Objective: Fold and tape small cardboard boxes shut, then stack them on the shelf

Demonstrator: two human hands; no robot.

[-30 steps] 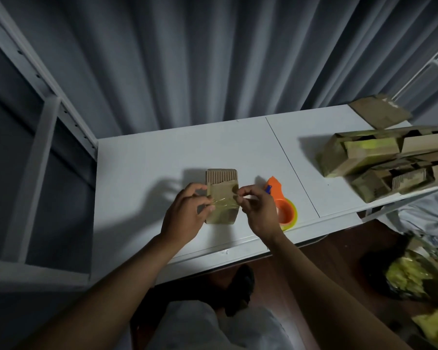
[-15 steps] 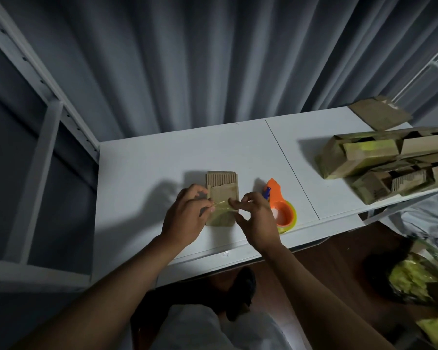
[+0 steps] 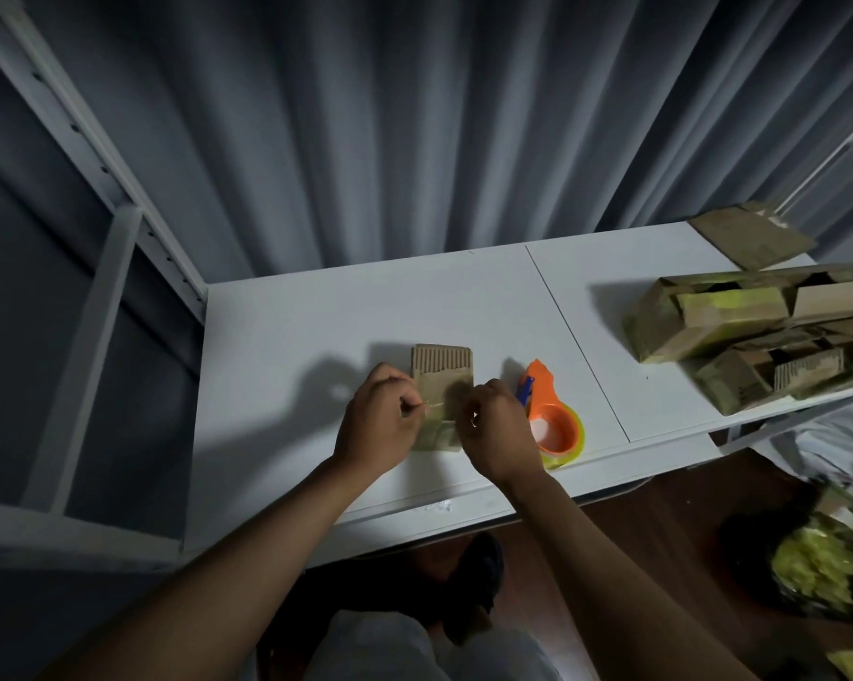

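A small flat cardboard box (image 3: 442, 375) lies on the white shelf board (image 3: 287, 346), its corrugated flap pointing away from me. My left hand (image 3: 378, 420) pinches one end of a thin clear strip of tape (image 3: 433, 406) stretched across the box. My right hand (image 3: 496, 427) has its fingers curled at the box's right edge, pinching the strip's other end. An orange tape dispenser (image 3: 550, 415) with a yellowish roll sits just right of my right hand.
A pile of folded cardboard boxes (image 3: 753, 331) fills the right end of the shelf, with one flat piece (image 3: 751, 235) behind it. A grey curtain hangs behind. A white shelf upright (image 3: 100, 307) stands at left. Bags with yellow-green contents (image 3: 822, 567) lie on the floor at right.
Both hands have come closer together over the box and the tape strip between them has grown shorter. The box and dispenser stay in place.
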